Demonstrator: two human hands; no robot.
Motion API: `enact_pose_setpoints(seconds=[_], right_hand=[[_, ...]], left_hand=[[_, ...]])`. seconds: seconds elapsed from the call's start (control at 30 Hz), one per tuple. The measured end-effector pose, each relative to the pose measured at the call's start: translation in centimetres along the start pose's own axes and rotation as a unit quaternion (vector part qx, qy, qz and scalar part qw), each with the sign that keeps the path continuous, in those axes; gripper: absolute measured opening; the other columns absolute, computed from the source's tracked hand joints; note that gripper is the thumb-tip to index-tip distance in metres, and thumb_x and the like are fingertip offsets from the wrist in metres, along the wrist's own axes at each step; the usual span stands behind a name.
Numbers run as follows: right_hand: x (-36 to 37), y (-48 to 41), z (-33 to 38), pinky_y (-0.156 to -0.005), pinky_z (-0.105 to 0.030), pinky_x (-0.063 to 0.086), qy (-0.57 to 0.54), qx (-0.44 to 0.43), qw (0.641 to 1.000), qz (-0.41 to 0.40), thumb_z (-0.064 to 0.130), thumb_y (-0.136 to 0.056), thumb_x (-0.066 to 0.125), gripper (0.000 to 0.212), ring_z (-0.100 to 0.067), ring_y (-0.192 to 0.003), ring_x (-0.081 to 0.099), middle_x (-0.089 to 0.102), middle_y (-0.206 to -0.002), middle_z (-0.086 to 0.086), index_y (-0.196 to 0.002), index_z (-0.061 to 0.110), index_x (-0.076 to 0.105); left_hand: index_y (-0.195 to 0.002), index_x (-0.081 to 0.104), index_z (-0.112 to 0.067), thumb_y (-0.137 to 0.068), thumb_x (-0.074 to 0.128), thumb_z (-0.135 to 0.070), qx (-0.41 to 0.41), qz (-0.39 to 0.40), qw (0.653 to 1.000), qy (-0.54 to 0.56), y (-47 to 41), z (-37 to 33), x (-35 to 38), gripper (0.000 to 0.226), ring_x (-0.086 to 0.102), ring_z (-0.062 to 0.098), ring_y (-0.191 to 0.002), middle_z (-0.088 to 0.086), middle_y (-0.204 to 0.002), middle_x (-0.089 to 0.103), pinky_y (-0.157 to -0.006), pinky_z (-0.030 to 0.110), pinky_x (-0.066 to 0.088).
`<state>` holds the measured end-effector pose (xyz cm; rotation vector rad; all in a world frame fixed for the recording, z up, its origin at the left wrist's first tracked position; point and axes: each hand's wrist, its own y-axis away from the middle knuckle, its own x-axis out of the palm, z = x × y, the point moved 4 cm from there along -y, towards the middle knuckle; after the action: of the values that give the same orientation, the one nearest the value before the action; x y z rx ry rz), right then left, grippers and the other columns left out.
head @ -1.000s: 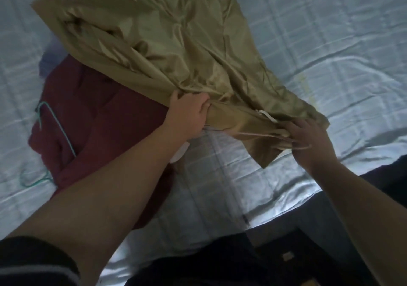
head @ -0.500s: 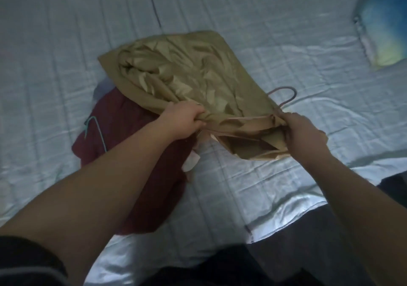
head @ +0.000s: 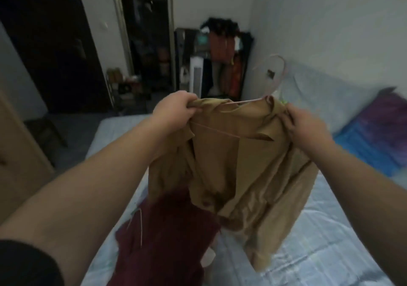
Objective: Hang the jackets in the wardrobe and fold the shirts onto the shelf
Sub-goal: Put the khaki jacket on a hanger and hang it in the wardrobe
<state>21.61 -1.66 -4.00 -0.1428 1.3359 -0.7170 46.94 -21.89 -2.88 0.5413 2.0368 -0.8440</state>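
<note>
Tan jacket (head: pixel 237 164) on hanger (head: pixel 278 72), both hands (head: pixel 176 109) (head: pixel 306 127) gripping shoulders

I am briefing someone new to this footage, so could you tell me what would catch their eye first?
A tan jacket on a thin pink hanger fills the centre, held up by its shoulders in the left hand and the right hand. Below it, a dark red garment lies on the pale blue bed.

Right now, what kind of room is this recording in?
Most likely a bedroom: a bed with pale blue sheets, a rack of hanging clothes in the corner, and both hands lifting a tan jacket on a hanger.
</note>
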Motion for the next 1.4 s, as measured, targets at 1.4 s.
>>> enact_pose_setpoints(seconds=[1.4], right_hand=[[-12.1, -11.8, 10.6, -0.065, -0.038, 0.048, -0.065, -0.142, 0.98, -0.125, 0.042, -0.102, 0.039, 0.02, -0.031, -0.076, 0.056, 0.059, -0.08, 0.0, -0.093, 0.029, 0.05]], left_hand=[[-0.115, 0.066, -0.036, -0.096, 0.061, -0.031, 0.061, -0.13, 0.988, -0.054, -0.4, -9.1, -19.7, 0.021, 0.052, 0.011, -0.112, -0.009, -0.116, 0.057, -0.099, 0.033, 0.045]])
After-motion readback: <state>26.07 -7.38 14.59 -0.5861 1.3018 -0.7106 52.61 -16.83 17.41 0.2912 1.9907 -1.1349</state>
